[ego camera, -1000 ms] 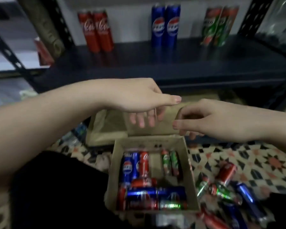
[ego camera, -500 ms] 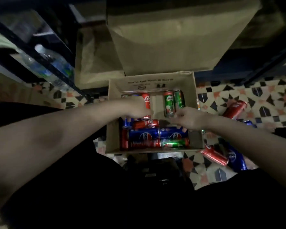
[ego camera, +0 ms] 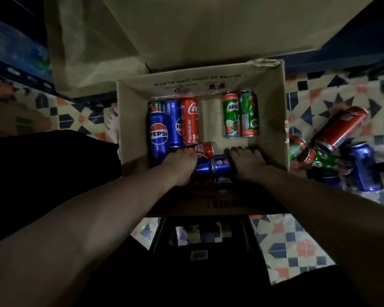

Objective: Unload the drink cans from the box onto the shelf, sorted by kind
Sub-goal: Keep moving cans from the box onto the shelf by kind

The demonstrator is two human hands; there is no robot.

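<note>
Both hands reach into the box [ego camera: 273, 111] of cans.
Left hand [ego camera: 182, 165] and right hand [ego camera: 247, 161] seemingly curl round smooth, stiff blue cans [ego camera: 213, 166]; grasp mid-barrel.

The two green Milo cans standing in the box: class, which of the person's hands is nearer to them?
Right. The right hand lies just below the Milo cans; the left hand is across the box, on the lying Coca-Cola can.

A patterned tile floor [ego camera: 302, 247] carries an open cardboard box [ego camera: 273, 111] of drink cans. Just right of it, loose cans [ego camera: 339, 129] lie in a heap, red, green and blue.
</note>
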